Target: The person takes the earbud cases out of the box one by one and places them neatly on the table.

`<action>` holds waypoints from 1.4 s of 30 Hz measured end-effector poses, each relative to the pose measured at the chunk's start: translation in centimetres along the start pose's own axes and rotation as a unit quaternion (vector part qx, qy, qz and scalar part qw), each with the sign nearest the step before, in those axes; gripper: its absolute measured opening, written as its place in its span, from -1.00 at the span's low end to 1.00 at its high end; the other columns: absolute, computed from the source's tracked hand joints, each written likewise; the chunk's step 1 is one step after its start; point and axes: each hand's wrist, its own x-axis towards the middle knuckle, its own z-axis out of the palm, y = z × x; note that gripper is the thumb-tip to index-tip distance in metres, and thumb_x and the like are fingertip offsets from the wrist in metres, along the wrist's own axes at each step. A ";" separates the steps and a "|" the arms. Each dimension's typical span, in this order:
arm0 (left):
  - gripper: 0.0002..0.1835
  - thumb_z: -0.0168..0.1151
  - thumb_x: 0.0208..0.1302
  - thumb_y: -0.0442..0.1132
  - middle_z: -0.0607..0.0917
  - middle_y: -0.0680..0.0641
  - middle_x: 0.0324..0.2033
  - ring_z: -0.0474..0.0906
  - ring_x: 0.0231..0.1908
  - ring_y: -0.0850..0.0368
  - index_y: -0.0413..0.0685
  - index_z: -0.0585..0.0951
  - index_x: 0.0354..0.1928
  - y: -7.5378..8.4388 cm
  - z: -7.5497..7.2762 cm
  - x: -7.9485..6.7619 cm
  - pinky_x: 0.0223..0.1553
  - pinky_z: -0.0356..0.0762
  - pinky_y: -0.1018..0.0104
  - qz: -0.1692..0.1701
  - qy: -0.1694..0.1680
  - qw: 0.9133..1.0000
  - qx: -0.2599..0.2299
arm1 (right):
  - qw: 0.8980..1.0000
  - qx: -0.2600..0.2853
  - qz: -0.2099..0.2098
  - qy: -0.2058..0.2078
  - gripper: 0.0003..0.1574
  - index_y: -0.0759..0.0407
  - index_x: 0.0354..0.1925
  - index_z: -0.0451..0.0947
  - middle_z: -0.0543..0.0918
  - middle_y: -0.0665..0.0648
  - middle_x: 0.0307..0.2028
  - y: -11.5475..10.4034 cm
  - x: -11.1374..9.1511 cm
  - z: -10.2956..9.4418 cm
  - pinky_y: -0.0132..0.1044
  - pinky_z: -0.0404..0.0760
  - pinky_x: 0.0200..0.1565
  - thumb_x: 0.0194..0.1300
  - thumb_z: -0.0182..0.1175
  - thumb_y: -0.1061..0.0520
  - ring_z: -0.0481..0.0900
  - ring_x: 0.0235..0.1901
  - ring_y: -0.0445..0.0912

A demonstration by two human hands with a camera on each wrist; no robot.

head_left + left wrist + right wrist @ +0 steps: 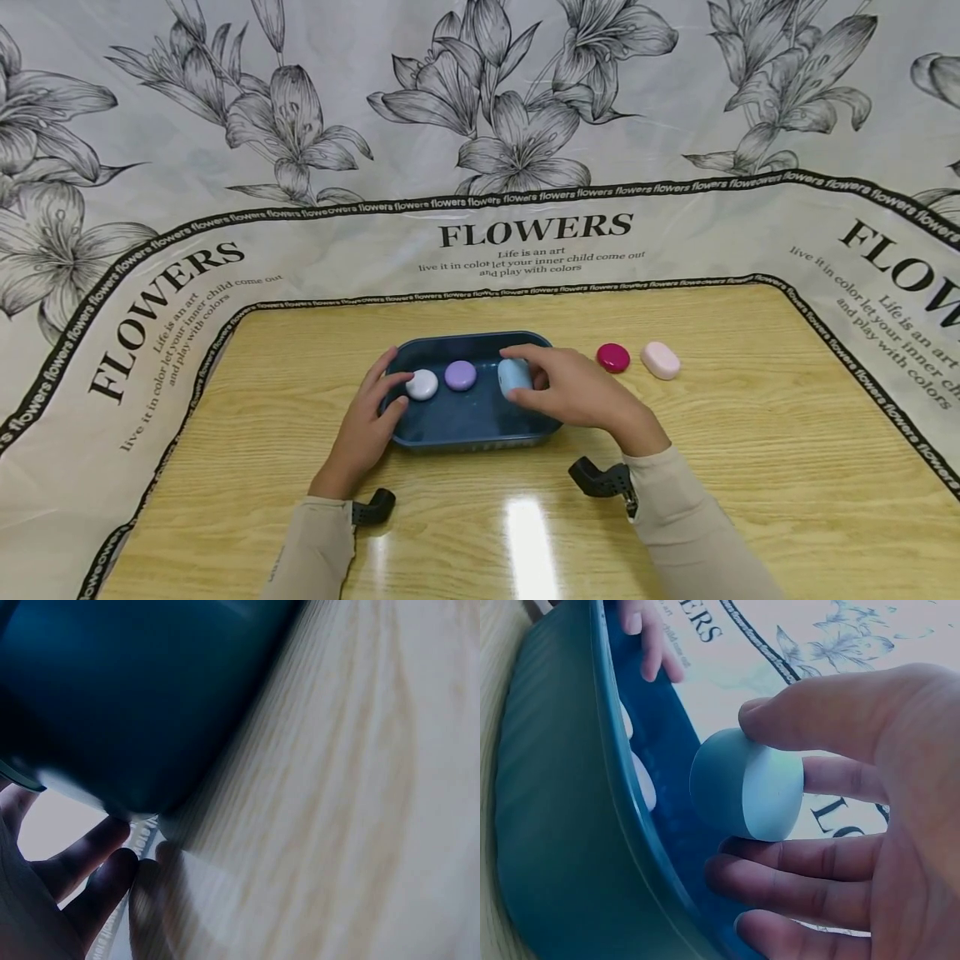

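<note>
My right hand [581, 387] pinches a small light-blue rounded case [746, 787] between thumb and fingers, over the right part of a dark blue plastic bin [472, 437]. My left hand [367, 421] grips the bin's left end, thumb and index finger over the rim. Its other fingers [109, 881] lie against the outside of the wall in the left wrist view. Inside the bin lie a round white case [422, 385], right by the left fingertips, and a round purple case [461, 376] beside it.
A round dark-pink case [613, 357] and an oblong pale-pink case [661, 360] lie on the wood-grain table [765, 433], right of the bin. A flower-printed cloth [536, 250] stands behind the table and along both sides.
</note>
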 end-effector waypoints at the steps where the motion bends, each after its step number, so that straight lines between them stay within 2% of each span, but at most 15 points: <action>1: -0.65 0.12 0.44 -0.33 0.15 -0.05 0.53 0.01 0.51 -0.03 -0.10 0.58 0.22 0.0 0.0 0.0 0.35 0.09 -0.26 -0.001 -0.001 1.000 0.001 | 1.000 0.006 0.001 0.001 -0.27 -0.08 0.41 0.40 0.62 -0.01 -0.26 0.1 -0.2 -0.1 -0.19 0.55 -0.31 0.33 0.31 -0.12 0.55 -0.29 -0.10; 11: -0.65 0.10 0.46 -0.31 0.14 0.02 0.54 -0.01 0.51 0.06 -0.07 0.58 0.23 -0.1 0.0 -0.1 0.38 0.07 -0.21 -0.010 -0.004 1.000 0.000 | 0.999 0.041 0.005 0.010 -0.23 -0.04 0.43 0.38 0.65 0.01 -0.18 0.9 -1.3 -0.8 -0.19 0.59 -0.26 0.33 0.33 -0.12 0.58 -0.19 -0.10; 19: -0.65 0.10 0.47 -0.28 0.12 0.09 0.54 -0.02 0.52 0.06 -0.03 0.58 0.24 -0.2 0.0 0.0 0.38 0.07 -0.22 -0.006 -0.007 1.000 0.004 | 0.999 0.020 0.010 0.040 -0.22 0.03 0.42 0.38 0.65 0.00 -0.20 1.8 -2.4 -1.9 -0.18 0.57 -0.27 0.33 0.33 -0.11 0.57 -0.18 -0.10; 25: -0.65 0.10 0.47 -0.31 0.13 0.02 0.54 -0.02 0.52 0.03 -0.06 0.58 0.24 0.1 -0.1 0.0 0.38 0.08 -0.22 -0.007 -0.004 1.000 0.000 | 0.997 -0.009 0.015 0.072 -0.24 0.04 0.39 0.43 0.68 0.01 -0.22 2.5 -3.0 -2.5 -0.18 0.55 -0.28 0.32 0.33 -0.14 0.59 -0.23 -0.13; 33: -0.64 0.10 0.47 -0.31 0.12 0.06 0.54 -0.02 0.52 0.03 -0.07 0.57 0.25 0.1 -0.1 0.0 0.37 0.10 -0.21 -0.011 -0.006 1.000 -0.003 | 0.996 -0.008 0.040 0.075 -0.24 0.03 0.41 0.41 0.67 0.07 -0.17 3.3 -4.0 -3.1 -0.17 0.56 -0.26 0.34 0.30 -0.17 0.60 -0.20 -0.10; 39: -0.65 0.09 0.47 -0.31 0.13 -0.01 0.54 -0.02 0.52 0.05 -0.09 0.57 0.24 0.1 -0.1 0.0 0.38 0.09 -0.20 -0.010 -0.008 1.000 -0.002 | 0.995 -0.016 0.043 0.091 -0.23 0.05 0.39 0.42 0.68 0.07 -0.20 3.7 -4.7 -3.6 -0.19 0.53 -0.31 0.34 0.30 -0.20 0.60 -0.22 -0.10; 42: -0.64 0.09 0.47 -0.31 0.13 0.02 0.54 -0.02 0.52 0.07 -0.09 0.57 0.24 0.2 -0.2 0.0 0.38 0.09 -0.18 -0.013 -0.009 1.000 -0.002 | 0.994 -0.020 0.046 0.096 -0.22 0.06 0.40 0.41 0.69 0.06 -0.21 4.2 -5.0 -3.7 -0.21 0.52 -0.34 0.34 0.29 -0.21 0.59 -0.23 -0.12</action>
